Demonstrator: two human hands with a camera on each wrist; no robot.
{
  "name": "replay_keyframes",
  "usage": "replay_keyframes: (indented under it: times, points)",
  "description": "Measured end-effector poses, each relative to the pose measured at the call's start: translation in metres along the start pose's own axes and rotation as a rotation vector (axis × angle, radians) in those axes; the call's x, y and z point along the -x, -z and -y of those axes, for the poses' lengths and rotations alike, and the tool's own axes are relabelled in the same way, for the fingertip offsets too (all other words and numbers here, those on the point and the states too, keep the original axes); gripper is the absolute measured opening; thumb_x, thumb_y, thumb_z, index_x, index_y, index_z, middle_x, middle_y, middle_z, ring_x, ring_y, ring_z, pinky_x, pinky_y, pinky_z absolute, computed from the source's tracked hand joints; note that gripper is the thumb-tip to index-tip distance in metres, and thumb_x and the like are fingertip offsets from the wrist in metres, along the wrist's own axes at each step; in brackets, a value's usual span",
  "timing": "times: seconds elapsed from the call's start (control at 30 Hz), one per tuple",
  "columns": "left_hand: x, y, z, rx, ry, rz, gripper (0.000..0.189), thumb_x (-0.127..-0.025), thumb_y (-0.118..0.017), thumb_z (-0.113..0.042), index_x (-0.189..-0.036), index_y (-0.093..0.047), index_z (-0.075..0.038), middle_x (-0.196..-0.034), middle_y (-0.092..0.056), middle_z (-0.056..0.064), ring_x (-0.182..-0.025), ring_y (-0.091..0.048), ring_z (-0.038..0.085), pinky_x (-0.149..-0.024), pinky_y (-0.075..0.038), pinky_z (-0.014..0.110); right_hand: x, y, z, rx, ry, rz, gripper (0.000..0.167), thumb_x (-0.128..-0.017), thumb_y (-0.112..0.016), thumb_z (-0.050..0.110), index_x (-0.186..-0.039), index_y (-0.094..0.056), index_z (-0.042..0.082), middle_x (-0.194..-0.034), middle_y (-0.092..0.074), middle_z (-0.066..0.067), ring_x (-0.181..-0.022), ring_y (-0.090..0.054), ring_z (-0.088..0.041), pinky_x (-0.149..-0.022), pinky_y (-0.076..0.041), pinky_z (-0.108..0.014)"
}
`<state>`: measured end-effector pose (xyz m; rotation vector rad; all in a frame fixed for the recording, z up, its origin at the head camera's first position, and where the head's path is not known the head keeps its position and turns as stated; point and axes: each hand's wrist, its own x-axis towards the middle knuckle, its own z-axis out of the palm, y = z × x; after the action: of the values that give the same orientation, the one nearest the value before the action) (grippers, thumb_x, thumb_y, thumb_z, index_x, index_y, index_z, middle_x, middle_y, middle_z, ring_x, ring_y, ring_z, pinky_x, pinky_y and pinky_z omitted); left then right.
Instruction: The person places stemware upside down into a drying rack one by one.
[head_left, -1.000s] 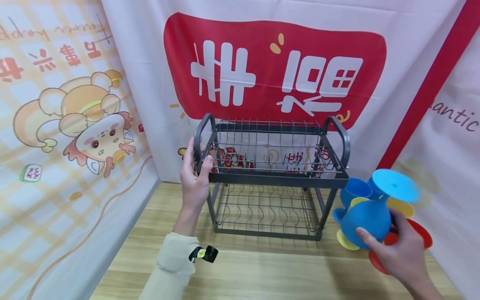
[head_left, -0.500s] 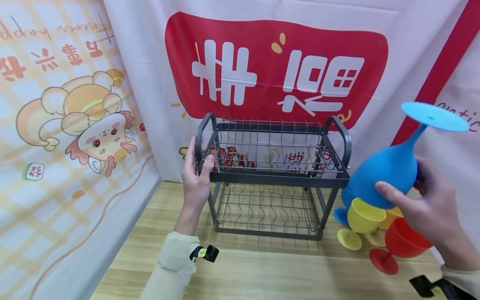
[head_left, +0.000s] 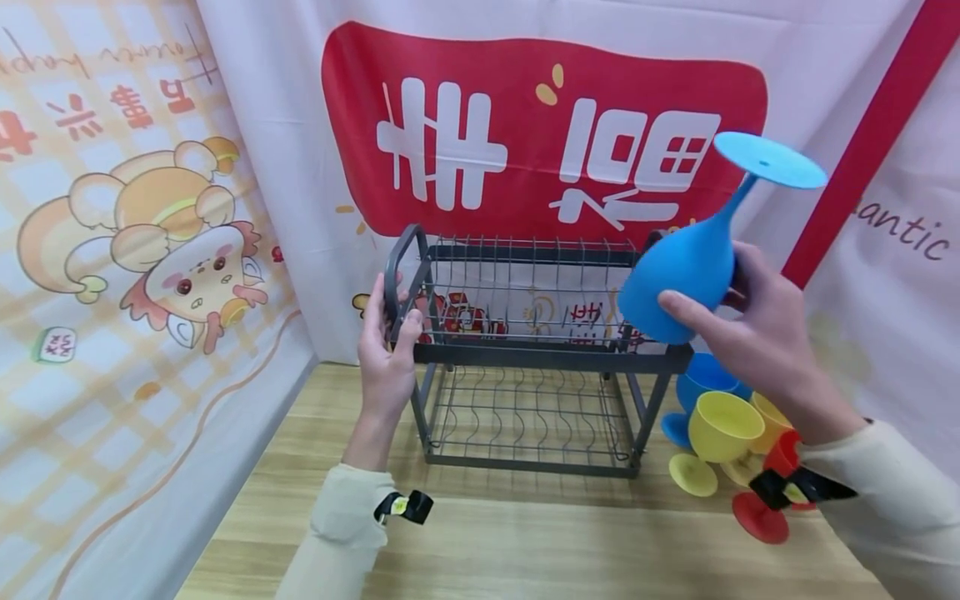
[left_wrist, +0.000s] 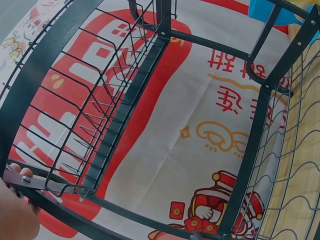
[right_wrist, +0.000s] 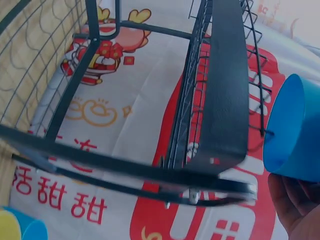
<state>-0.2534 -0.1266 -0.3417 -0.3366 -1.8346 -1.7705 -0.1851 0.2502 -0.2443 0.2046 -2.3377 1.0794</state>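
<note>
Head view: A person's right hand [head_left: 765,333] grasps a blue goblet [head_left: 678,271] by its bowl, thumb on the near side, holding it tilted and upside down, its foot up and to the right. The goblet is in the air at the right end of a two-tier dark metal dish rack [head_left: 555,357], hiding most of the handle there. In the right wrist view, its mouth faces the upper tier's wires; whether they touch cannot be told. The left hand [head_left: 386,358] grips the rack's left end, thumb in front, beside the handle [head_left: 401,271]. The rack stands on a wood-grain tabletop [head_left: 525,550], its lower tier strung with wavy wires. Near its right side are more goblets: blue [head_left: 705,375] at the back, yellow [head_left: 723,429] in the middle and a red one [head_left: 760,518] in front, partly covered by the right wrist's black strap [head_left: 802,487].
</note>
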Motion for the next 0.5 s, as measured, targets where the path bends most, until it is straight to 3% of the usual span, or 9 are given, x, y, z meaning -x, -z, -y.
replay_keyframes:
  times: [0.07,0.33,0.5]
  points:
    - [-0.001,0.0,0.0,0.002,0.001,0.001,0.068,-0.107,-0.058,-0.026,-0.168,-0.03,-0.022,-0.16,-0.052,-0.017,-0.147,-0.048,0.011,-0.124,-0.042,0.054,-0.008,-0.007,0.003,-0.022,-0.011,0.019,0.083,-0.093,-0.08,0.04,-0.162,-0.039,0.017,-0.159,-0.055,-0.015,-0.134,-0.061,-0.049,-0.102,-0.052,-0.07]
    - [-0.001,-0.001,0.0,0.008,-0.006,-0.006,0.067,-0.107,-0.058,-0.025,-0.168,-0.031,-0.023,-0.159,-0.052,-0.017,-0.149,-0.048,0.017,-0.123,-0.044,0.054,-0.039,-0.028,0.016,0.046,-0.093,0.111,0.101,-0.09,-0.075,0.063,-0.165,-0.03,0.013,-0.163,-0.048,-0.019,-0.138,-0.055,-0.052,-0.104,-0.05,-0.074]
    - [0.0,-0.001,0.001,0.02,-0.019,-0.006,0.067,-0.107,-0.058,-0.022,-0.168,-0.03,-0.021,-0.16,-0.052,-0.02,-0.15,-0.048,0.022,-0.123,-0.043,0.053,-0.053,-0.039,0.019,0.069,-0.143,0.157,0.105,-0.089,-0.074,0.065,-0.166,-0.026,0.012,-0.163,-0.047,-0.021,-0.139,-0.053,-0.052,-0.105,-0.051,-0.072]
